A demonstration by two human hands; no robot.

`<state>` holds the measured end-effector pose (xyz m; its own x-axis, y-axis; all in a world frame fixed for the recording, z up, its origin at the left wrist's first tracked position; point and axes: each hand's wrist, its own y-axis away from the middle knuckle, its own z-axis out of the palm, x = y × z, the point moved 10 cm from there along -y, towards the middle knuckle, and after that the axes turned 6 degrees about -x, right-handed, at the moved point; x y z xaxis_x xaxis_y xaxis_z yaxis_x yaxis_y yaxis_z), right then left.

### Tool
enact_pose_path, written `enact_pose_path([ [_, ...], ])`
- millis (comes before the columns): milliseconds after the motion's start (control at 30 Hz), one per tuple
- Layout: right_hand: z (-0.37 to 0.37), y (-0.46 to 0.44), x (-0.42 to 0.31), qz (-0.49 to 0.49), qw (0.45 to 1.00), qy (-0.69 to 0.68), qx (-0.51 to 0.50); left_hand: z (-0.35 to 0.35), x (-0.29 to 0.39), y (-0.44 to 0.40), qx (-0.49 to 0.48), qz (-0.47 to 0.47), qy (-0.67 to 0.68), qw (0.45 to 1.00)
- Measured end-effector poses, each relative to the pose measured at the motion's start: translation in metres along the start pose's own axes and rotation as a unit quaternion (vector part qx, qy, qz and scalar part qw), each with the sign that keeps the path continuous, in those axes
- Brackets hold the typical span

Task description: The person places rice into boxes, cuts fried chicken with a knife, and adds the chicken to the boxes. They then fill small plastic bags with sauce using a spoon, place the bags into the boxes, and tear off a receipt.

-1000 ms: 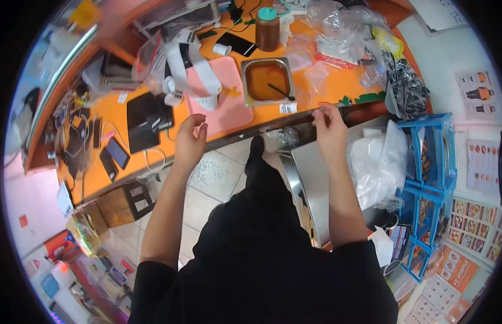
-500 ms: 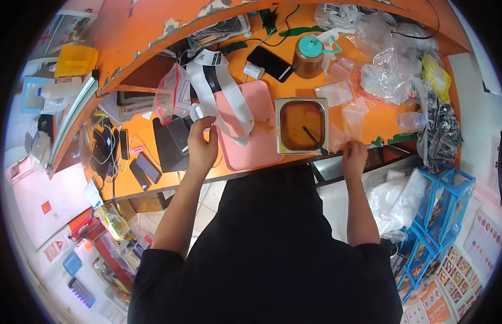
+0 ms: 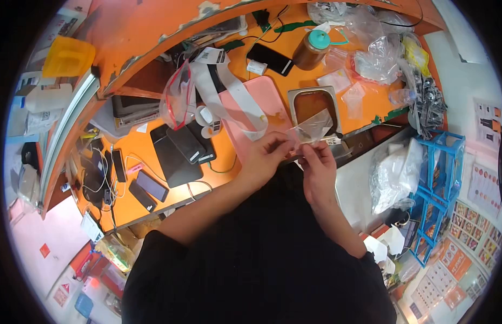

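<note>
Both hands (image 3: 267, 157) (image 3: 319, 168), clear plastic (image 3: 314, 128) between.

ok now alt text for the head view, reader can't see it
A person's left hand and right hand hold clear plastic near a metal pan of brown liquid and a pink tray, on a cluttered orange counter.

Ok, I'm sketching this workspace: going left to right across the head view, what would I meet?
Yellow tub → blue phone → left hand → right hand → white plastic → blue rack.
</note>
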<state>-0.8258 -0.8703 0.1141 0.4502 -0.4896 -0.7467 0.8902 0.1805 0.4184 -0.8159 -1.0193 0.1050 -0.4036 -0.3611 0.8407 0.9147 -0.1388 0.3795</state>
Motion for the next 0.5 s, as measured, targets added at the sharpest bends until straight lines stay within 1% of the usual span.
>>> enact_pose_path([
  [67,0.018,0.006,0.016,-0.002,1.0,0.015,-0.018,-0.021,0.007,0.016,0.005,0.02,-0.013,1.0],
  [133,0.034,0.011,0.034,0.019,0.999,0.034,-0.031,-0.041,0.015,0.032,0.017,0.044,0.016,0.999],
  [267,0.058,0.014,0.053,0.015,0.999,0.032,-0.003,-0.061,0.027,0.051,0.008,0.063,0.032,0.997],
  [333,0.071,0.018,0.058,0.014,0.998,0.047,-0.027,-0.075,0.028,0.056,0.047,0.059,0.002,0.997],
  [467,0.078,0.029,0.06,0.012,0.999,0.049,-0.007,-0.079,0.029,0.056,0.019,0.063,0.011,0.998],
  [500,0.067,0.033,0.043,-0.101,0.987,0.107,0.06,-0.082,0.027,0.055,0.02,0.065,-0.028,0.997],
])
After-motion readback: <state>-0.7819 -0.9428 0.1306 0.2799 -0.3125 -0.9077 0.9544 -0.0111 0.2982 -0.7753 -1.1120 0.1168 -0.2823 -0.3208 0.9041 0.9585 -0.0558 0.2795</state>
